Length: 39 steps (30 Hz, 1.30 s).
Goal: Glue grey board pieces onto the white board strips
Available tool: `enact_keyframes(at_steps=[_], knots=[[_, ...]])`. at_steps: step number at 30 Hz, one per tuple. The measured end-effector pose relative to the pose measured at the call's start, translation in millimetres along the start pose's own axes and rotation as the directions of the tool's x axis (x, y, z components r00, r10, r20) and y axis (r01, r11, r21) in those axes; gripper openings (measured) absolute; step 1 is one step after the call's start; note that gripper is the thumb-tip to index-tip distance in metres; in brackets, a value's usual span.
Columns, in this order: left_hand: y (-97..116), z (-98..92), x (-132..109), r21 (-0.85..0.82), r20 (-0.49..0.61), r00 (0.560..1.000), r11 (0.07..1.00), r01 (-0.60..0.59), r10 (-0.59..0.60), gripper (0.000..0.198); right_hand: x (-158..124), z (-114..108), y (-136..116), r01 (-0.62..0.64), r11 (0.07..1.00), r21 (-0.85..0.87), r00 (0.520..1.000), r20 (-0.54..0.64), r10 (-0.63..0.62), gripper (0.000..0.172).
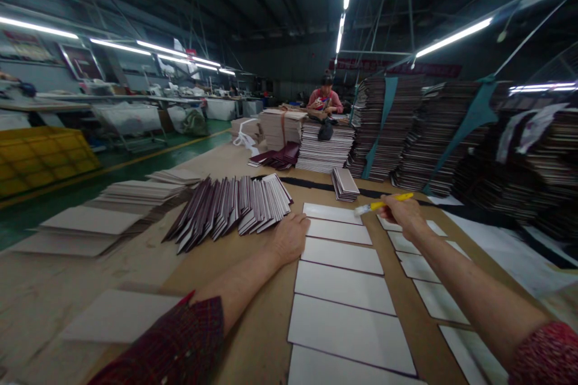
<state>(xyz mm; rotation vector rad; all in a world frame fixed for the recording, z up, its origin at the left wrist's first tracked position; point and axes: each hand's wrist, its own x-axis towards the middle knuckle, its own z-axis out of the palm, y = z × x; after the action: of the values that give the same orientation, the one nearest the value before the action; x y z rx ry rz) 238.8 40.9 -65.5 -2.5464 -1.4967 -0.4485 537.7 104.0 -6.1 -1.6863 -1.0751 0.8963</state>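
My right hand [401, 214] is closed around a paintbrush [376, 206] with a yellow handle and pale bristles. Those bristles touch the right end of the farthest white panel [329, 212] in an overlapping column of dark-edged rectangular panels [343, 286]. Lying low on the table, my left hand [289, 238] rests its fingers by the left edge of that column's far end, with nothing visible in it. Under my right forearm runs a second column of panels [419, 266], partly hidden. Left of my left hand, a fanned row of dark-edged boards [230, 207] leans over.
Pale boards [97, 221] spread across the table's left side. A small stack [345, 183] stands past the columns. Tall board stacks [388, 126] line the back right. A co-worker [326, 99] sits beyond the piles. A yellow crate [45, 156] stands on the floor at left.
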Motion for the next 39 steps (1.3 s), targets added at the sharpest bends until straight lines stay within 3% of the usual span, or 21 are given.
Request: enact_keyframes(at_steps=[5,12,18,26,32,39], knots=[[6.0,-15.2,-5.0,-0.038,-0.006,1.000,0.999,-0.012,0.012,0.029,-29.5,6.8,-13.0,-0.013,0.994,0.110,0.996,0.090,0.003,0.022],[-1.7,-26.6,-21.2,-0.098,0.087,0.992,0.992,-0.085,0.093,0.033,-67.2,42.6,-13.8,-0.076,0.984,0.158,0.970,0.239,0.037,0.020],[0.8,-23.7,-38.0,-0.103,0.054,0.997,0.993,-0.050,0.056,0.044,-82.1,66.6,-14.3,-0.093,0.983,0.161,0.961,0.272,0.047,0.021],[-1.4,-13.9,-37.1,-0.108,0.019,0.998,0.993,-0.056,0.058,0.038,-89.0,82.1,-13.7,-0.102,0.991,0.081,0.959,0.273,0.077,0.023],[0.0,-17.0,-39.1,-0.098,0.015,0.998,0.993,-0.060,0.062,0.037,-79.0,76.8,-9.5,-0.094,0.996,0.002,0.964,0.250,0.090,0.026],[1.1,-18.8,-37.7,-0.092,0.012,0.998,0.994,-0.062,0.063,0.038,-62.7,40.2,-3.3,-0.081,0.994,-0.073,0.979,0.179,0.093,0.025]])
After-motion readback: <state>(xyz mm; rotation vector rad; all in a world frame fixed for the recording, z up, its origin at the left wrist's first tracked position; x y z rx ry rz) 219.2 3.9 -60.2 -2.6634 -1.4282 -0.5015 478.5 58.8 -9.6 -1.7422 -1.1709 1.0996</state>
